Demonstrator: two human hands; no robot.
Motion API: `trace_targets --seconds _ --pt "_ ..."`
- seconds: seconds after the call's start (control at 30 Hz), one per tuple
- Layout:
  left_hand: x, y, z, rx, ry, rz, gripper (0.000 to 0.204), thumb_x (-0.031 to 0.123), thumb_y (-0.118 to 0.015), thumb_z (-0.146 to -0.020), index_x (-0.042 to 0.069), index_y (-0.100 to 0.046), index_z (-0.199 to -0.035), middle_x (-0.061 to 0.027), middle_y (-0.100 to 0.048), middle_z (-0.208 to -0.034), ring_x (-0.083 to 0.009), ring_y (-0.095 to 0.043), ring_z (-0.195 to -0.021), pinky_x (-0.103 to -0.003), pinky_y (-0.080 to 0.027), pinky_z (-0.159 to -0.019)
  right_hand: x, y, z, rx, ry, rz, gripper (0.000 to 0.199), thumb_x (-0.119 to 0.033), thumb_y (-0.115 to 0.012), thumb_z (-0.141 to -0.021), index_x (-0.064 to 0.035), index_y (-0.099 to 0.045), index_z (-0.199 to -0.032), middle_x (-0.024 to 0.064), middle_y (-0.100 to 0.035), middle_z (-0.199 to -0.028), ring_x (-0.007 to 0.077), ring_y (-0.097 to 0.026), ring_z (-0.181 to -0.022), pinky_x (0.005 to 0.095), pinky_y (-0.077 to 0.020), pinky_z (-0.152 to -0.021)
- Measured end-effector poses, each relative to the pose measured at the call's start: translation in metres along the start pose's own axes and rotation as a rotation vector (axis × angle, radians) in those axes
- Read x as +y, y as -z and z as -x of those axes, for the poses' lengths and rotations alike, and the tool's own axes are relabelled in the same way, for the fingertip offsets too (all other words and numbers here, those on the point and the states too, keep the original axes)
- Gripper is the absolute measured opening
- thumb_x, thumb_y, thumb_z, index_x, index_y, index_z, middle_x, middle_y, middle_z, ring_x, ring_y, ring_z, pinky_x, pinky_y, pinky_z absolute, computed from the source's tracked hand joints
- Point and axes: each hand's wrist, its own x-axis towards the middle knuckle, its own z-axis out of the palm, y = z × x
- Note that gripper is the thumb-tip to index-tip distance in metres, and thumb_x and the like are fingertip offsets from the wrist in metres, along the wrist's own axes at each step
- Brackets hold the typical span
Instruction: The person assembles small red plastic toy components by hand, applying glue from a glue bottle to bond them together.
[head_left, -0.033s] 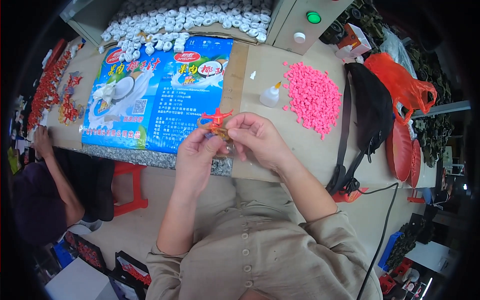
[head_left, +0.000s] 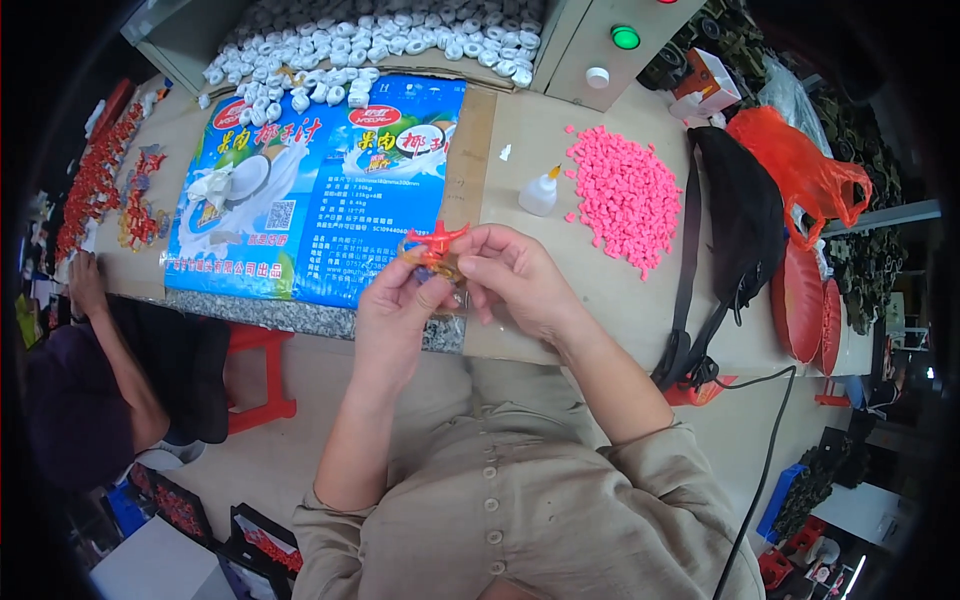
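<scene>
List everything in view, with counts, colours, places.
Toy figure: one, red, between hands
Printed cardboard: one piece, blue, table left
Rounded parts: many, white, table back
Small pieces: many, pink, right of bottle
Bottle: one, white, right of cardboard
Shoulder bag: one, black, table right
Carrier bag: one, orange, beside shoulder bag
Green button: one, green, cabinet
Red pieces: many, red, table's far left
Co-worker: one, purple clothing, left
Left hand: one, bare, at figure
Right hand: one, bare, beside figure
</scene>
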Motion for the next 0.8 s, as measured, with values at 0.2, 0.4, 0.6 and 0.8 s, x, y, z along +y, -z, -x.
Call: trace_targets --seconds 0.2,0.4,0.6,0.8 --pt "0.005 -0.01 0.007 -0.021 -0.09 -0.151 0.028 -0.003 -0.052 -0.077 -0.001 -0.05 -0.104 -0.0061 -0.049 -0.102 -0.0125 -0.052 -0.087 -0.025 -0.047 -0.074 0.009 -0.003 0.003 0.018 0.116 0.044 0.026 -0.003 -0.057 -0.075 -0.0005 -0.046 -0.098 0.0002 -0.051 -0.078 0.0019 -0.046 -0.052 0.0163 -0.0379 -0.041" --pt "0.006 0.002 0.008 -0.09 -0.158 -0.198 0.026 -0.01 -0.05 -0.074 -0.003 -0.053 -0.099 -0.006 -0.045 -0.103 -0.0139 -0.051 -0.091 -0.025 -0.047 -0.076 0.01 -0.002 0.006 -0.035 0.22 0.32 0.031 0.005 -0.057 -0.071 -0.0012 -0.045 -0.098 0.002 -0.05 -0.086 0.0027 -0.049 -0.063 0.0168 -0.0427 -0.052" --pt "0.005 0.006 0.011 -0.069 -0.121 -0.207 0.028 -0.011 -0.05 -0.073 -0.003 -0.052 -0.1 -0.0062 -0.051 -0.097 -0.0113 -0.055 -0.079 -0.02 -0.046 -0.069 0.007 -0.003 0.007 -0.033 0.409 0.591 0.03 0.007 -0.058 -0.065 -0.0008 -0.049 -0.093 0.0036 -0.049 -0.087 0.0026 -0.049 -0.06 0.0164 -0.0409 -0.05" --pt "0.003 0.014 0.012 -0.075 -0.08 -0.195 0.031 -0.011 -0.053 -0.071 -0.002 -0.051 -0.102 -0.007 -0.056 -0.093 -0.0085 -0.055 -0.079 -0.016 -0.044 -0.064 0.003 -0.004 0.01 -0.046 0.427 0.61 0.03 0.005 -0.061 -0.062 -0.0011 -0.051 -0.09 0.0044 -0.049 -0.086 0.0039 -0.05 -0.056 0.0164 -0.0404 -0.046"
